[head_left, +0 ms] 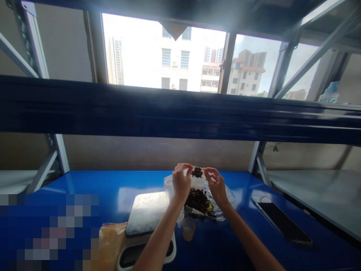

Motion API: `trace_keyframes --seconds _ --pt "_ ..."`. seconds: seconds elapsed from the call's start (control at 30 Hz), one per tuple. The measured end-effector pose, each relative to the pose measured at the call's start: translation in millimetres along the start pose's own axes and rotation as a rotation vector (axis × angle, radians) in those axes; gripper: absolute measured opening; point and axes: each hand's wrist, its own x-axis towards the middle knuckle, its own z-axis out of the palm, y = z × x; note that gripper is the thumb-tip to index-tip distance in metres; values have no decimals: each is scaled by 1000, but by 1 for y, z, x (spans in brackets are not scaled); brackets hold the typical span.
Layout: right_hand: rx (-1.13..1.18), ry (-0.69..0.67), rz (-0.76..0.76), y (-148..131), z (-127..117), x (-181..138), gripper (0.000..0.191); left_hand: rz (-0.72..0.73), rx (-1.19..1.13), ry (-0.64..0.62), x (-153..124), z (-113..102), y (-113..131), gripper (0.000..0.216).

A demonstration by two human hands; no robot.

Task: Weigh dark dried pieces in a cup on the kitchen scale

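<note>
Above the middle of the table, my left hand [182, 182] and my right hand [216, 186] pinch opposite sides of a small translucent bag [199, 181]. A clump of dark brown dried pieces [196, 172] shows in it, near the fingertips. Just below my hands lies an opened clear plastic bag [229, 195], holding a heap of similar dark pieces [197, 198]. Something yellow [209, 206] pokes out at the heap's right side. In front of the large bag stands a small translucent cup [188, 229].
Left of my hands sits a white scale [148, 210] with a metal plate, partly behind my left forearm. An orange-tan bag [112, 244] lies beside it. On the right rests a phone [282, 220]. A dark blue shelf beam [180, 113] crosses above the blue table [96, 188].
</note>
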Motion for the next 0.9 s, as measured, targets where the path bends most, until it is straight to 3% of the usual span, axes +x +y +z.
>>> trace_keyframes --seconds 0.1,0.23,0.37,0.5,0.63,0.73,0.9 --pt "-106 -54 -121 -1 -1 -1 32 73 127 -52 0 -2 3 12" --pt "-13 -11 -15 -1 1 -2 31 46 223 8 -1 -4 6 9" --pt "87 -26 29 1 5 -3 31 40 138 -54 -3 -1 3 10" --pt "201 8 138 1 7 -2 37 -63 -27 29 -3 6 -2 10" --pt "126 -26 77 -3 4 0 41 -139 -170 -8 -1 7 -3 10" --pt "135 -17 110 -5 2 0 46 -201 -189 54 1 4 0 11" --pt "98 20 101 -8 3 -2 46 -96 -117 19 1 -2 6 6"
